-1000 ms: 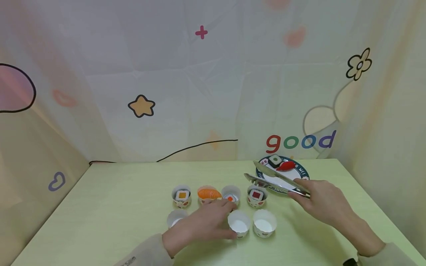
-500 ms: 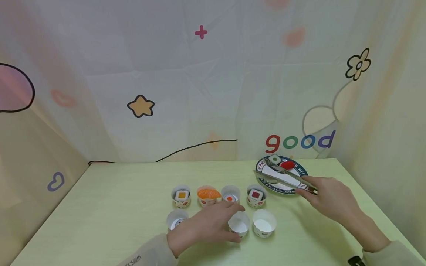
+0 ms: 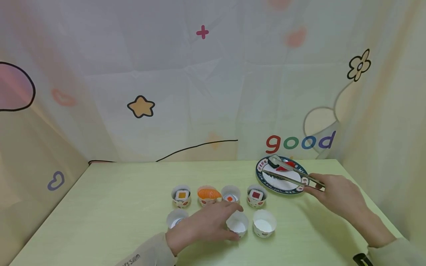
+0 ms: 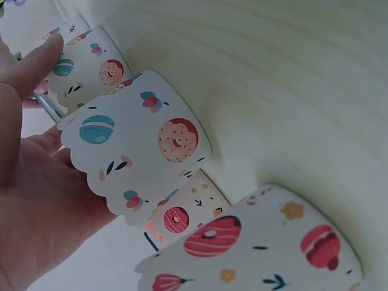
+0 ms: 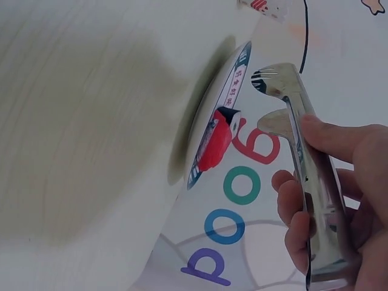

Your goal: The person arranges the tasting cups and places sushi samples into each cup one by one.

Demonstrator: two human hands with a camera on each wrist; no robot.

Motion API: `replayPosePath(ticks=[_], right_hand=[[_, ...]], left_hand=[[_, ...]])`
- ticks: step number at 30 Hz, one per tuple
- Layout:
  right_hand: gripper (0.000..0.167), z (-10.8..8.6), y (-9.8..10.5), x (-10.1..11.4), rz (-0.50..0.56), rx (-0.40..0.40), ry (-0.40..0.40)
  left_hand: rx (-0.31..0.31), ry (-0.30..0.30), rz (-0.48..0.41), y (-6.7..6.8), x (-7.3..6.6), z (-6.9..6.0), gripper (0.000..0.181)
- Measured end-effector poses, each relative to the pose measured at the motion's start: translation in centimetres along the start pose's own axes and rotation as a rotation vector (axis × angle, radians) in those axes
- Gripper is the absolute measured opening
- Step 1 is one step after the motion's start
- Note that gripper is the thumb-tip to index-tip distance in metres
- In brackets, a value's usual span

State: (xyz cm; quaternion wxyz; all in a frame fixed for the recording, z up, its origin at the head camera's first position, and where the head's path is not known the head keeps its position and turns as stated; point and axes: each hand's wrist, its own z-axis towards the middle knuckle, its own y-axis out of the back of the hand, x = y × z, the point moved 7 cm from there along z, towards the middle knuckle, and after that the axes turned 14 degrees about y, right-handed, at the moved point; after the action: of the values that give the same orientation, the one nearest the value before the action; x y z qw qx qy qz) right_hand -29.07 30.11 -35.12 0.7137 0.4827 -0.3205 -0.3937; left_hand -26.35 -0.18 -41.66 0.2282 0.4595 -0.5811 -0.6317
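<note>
My right hand (image 3: 342, 194) grips metal tongs (image 5: 315, 182) with the arms spread over a round plate (image 3: 284, 186). One tip covers part of a dark-wrapped sushi roll (image 3: 273, 164); whether it touches cannot be told. A red sushi piece (image 5: 215, 142) lies beside that roll. My left hand (image 3: 208, 224) reaches across the front row of paper cups, its thumb and forefinger around a cup (image 3: 237, 222) that holds nothing visible. Another cup (image 4: 133, 145), mostly hidden under this hand in the head view, shows in the left wrist view.
Behind stand cups with a yellow-centred roll (image 3: 182, 195), salmon sushi (image 3: 208, 193), an orange-centred piece (image 3: 230, 198) and a red-centred roll (image 3: 256, 195). In front are a left cup (image 3: 176, 217) and a right cup (image 3: 264, 223). A printed curtain (image 3: 166, 74) backs the table.
The tongs have moved right and back, away from the red-centred roll's cup and over the plate. The cup between my left thumb and forefinger has shifted slightly left.
</note>
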Motion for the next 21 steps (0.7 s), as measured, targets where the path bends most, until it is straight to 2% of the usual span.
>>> replayPosePath(ticks=[11,21], right_hand=[[0.053,-0.7,0.2,-2.7,0.026,0.049,-0.074],[0.053,-0.6,0.4,-4.6,0.026,0.064,-0.08]], left_hand=[[0.028,0.025,-0.013,-0.1,0.3,0.1,0.078],[0.024,0.014,-0.005,-0.1,0.4,0.3,0.069]])
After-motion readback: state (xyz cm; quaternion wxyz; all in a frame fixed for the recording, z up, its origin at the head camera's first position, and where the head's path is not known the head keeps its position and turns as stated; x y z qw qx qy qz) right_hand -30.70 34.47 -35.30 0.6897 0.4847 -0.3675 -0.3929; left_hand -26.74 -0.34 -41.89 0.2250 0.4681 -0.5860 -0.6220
